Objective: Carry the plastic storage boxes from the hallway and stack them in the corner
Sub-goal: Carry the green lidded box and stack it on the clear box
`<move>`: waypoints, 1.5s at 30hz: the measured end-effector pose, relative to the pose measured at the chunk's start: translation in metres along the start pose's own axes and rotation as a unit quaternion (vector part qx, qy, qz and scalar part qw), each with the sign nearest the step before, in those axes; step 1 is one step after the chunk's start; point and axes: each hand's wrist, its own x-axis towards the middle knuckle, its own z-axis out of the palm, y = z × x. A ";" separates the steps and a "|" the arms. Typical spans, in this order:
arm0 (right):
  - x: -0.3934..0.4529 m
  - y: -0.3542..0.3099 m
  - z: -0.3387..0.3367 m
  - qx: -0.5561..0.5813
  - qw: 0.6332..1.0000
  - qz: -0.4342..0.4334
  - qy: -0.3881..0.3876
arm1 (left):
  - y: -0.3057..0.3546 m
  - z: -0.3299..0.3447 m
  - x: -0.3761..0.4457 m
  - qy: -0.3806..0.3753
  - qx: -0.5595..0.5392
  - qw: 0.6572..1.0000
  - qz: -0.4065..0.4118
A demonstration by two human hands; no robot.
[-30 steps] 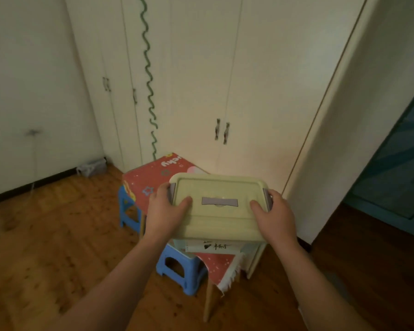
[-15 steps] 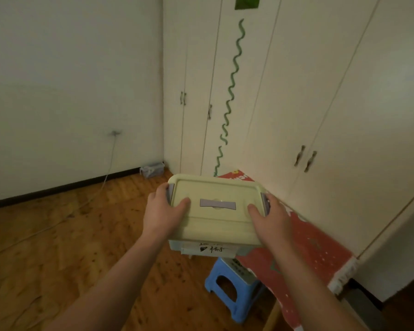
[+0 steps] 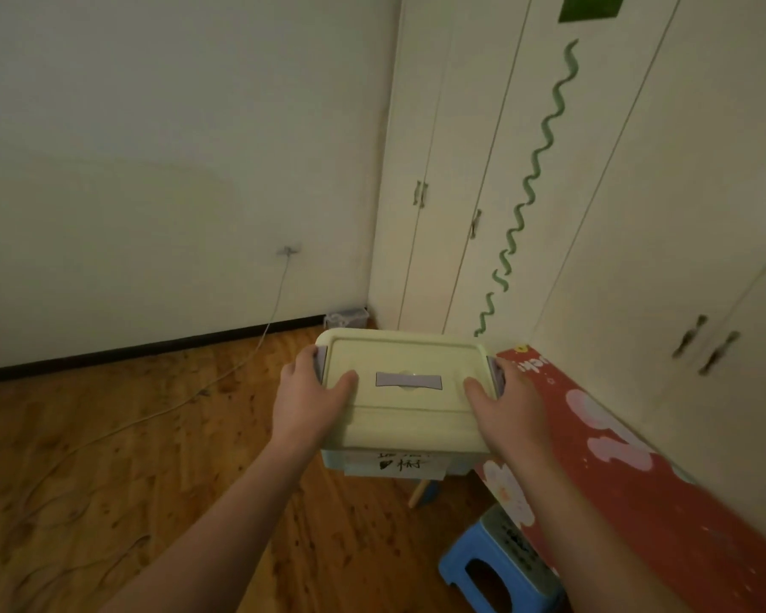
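I hold a plastic storage box (image 3: 405, 413) in the air in front of me, with a pale yellow-green lid, grey side latches and a handwritten label on its near face. My left hand (image 3: 308, 398) grips its left end with the thumb on the lid. My right hand (image 3: 507, 404) grips its right end the same way. A small clear plastic box (image 3: 346, 319) sits on the floor in the room's corner, beyond the held box.
A white wardrobe (image 3: 527, 170) with a green wavy sticker fills the right side. A table with a red patterned cloth (image 3: 615, 457) runs along it, a blue stool (image 3: 500, 564) beneath. A cable (image 3: 257, 347) trails from the left wall across the wooden floor.
The view has swung left toward the corner. The table and stool have slid to the right edge, and the corner with the small clear box is nearer. Both hands keep their grip.
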 end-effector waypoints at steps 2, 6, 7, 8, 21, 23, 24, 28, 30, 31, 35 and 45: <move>0.017 -0.006 0.018 0.008 1.000 -0.001 -0.012 | -0.007 0.000 0.021 0.004 0.007 1.000 -0.009; 0.060 -0.013 0.050 0.002 0.999 -0.022 -0.026 | -0.016 0.007 0.063 0.008 0.019 1.000 -0.023; 0.072 -0.015 0.057 0.002 0.999 -0.024 -0.030 | -0.017 0.010 0.074 0.011 0.021 0.999 -0.024; 0.088 -0.017 0.065 0.006 0.999 -0.027 -0.033 | -0.016 0.013 0.087 0.015 0.024 0.999 -0.025; 0.267 -0.029 0.149 0.022 0.994 -0.052 -0.089 | -0.008 0.064 0.242 0.028 0.067 0.995 -0.069; 0.284 -0.031 0.158 0.019 0.994 -0.058 -0.089 | -0.008 0.069 0.259 0.030 0.071 0.995 -0.065; 0.293 -0.032 0.163 0.015 0.994 -0.062 -0.087 | -0.008 0.072 0.269 0.035 0.074 0.995 -0.063; 0.335 -0.042 0.193 0.006 0.993 -0.064 -0.098 | -0.019 0.082 0.317 0.034 0.077 0.994 -0.073; 0.347 -0.043 0.206 0.004 0.993 -0.066 -0.102 | -0.024 0.084 0.335 0.031 0.080 0.993 -0.076; 0.360 -0.044 0.217 0.001 0.993 -0.064 -0.103 | -0.029 0.089 0.351 0.027 0.081 0.993 -0.078; 0.405 -0.049 0.251 -0.007 0.993 -0.053 -0.105 | -0.040 0.107 0.410 0.015 0.071 0.994 -0.077; 0.533 -0.078 0.314 -0.042 0.995 -0.039 -0.084 | -0.052 0.145 0.568 -0.020 0.056 0.996 -0.063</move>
